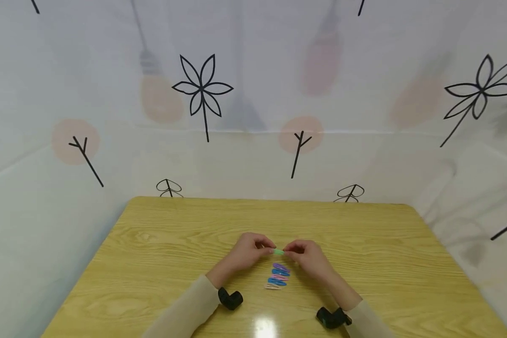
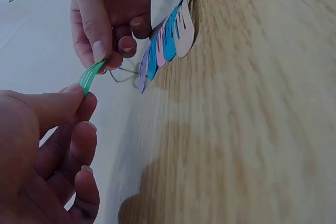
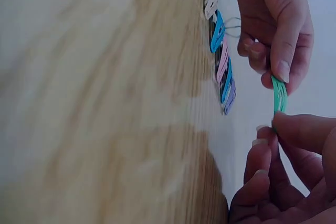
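Observation:
A green snap hair clip (image 1: 278, 252) is held above the table between both hands. The thumb and forefinger of my left hand (image 1: 248, 251) pinch one end of it, and my right hand (image 1: 310, 257) pinches the other. In the left wrist view the green hair clip (image 2: 90, 76) spans the gap between the fingertips. Below the hands, several more snap clips lie side by side in a column: a purple clip (image 1: 281, 267) at the far end, then blue, a pink clip (image 1: 280, 277), blue, and a beige clip (image 1: 272, 287) nearest me.
The wood-grain table (image 1: 173, 239) stretches out on both sides of the hands. A white cloth (image 1: 253, 164) with flower drawings hangs behind its far edge. Black wrist devices (image 1: 230, 299) sit on both forearms, by the beige sleeves.

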Tool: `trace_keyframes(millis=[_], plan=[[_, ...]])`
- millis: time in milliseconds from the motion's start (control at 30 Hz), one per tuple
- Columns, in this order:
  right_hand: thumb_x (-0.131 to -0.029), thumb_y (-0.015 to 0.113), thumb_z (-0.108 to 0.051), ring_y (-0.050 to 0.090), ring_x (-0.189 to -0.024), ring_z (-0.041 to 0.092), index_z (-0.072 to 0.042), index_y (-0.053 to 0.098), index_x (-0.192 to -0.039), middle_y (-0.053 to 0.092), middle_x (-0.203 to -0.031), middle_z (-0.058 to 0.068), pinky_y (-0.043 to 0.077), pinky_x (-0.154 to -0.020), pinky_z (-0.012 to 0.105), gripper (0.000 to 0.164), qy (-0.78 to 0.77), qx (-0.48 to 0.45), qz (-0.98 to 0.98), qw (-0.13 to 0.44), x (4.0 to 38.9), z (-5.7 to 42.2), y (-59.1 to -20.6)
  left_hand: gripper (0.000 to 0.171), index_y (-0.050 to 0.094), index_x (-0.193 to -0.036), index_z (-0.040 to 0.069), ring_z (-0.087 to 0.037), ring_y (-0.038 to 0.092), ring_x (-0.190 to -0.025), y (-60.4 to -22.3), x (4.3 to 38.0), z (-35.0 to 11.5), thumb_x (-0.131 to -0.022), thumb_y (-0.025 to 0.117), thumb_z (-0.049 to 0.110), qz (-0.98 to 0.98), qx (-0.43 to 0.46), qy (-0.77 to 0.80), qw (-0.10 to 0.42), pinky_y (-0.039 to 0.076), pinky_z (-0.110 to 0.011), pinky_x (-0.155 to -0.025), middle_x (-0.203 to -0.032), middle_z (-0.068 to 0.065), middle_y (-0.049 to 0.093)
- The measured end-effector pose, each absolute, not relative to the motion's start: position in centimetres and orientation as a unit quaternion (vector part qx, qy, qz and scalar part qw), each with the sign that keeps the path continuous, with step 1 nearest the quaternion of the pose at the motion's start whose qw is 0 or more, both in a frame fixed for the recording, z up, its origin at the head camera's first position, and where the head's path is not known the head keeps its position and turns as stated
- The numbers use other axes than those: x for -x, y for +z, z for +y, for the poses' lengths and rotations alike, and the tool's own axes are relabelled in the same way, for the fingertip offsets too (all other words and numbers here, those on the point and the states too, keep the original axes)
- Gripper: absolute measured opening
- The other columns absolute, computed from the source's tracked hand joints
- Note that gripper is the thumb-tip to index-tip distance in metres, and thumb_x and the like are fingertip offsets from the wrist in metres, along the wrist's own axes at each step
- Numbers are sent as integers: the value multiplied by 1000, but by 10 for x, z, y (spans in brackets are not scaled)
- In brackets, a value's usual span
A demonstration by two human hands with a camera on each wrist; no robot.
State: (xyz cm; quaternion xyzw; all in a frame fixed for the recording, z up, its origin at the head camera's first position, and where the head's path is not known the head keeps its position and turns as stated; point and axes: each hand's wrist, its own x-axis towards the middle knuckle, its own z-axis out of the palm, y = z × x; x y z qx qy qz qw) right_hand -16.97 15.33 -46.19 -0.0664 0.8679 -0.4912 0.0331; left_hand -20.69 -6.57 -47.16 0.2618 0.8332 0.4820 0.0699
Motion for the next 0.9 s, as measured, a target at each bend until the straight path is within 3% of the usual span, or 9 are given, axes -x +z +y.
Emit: trace_keyframes(millis=[233, 500, 900], plan=[[-93, 71, -13, 53, -68, 15, -9, 74, -93, 67, -84, 0, 45, -58, 27, 5, -462, 108, 878, 60, 165, 168, -460, 6, 78, -95, 20, -6, 57, -75, -471, 207, -52, -94, 72, 19, 840, -260, 467, 94, 47, -25, -69, -87, 13, 67], [-91, 73, -12, 54, -74, 16, -9, 73, -87, 65, -81, -3, 45, -67, 28, 5, -428, 137, 891, 74, 164, 170, -461, 5, 75, -94, 18, -4, 56, -76, -472, 209, -46, -95, 71, 20, 860, -271, 411, 132, 46, -24, -72, -84, 14, 64], [-91, 74, -14, 54, -74, 16, -9, 73, -87, 65, -81, -4, 45, -67, 28, 6, -418, 158, 890, 85, 169, 172, -466, 8, 73, -89, 22, -5, 55, -77, -472, 209, -43, -95, 71, 18, 861, -273, 402, 149, 45, -25, -74, -84, 14, 64]])
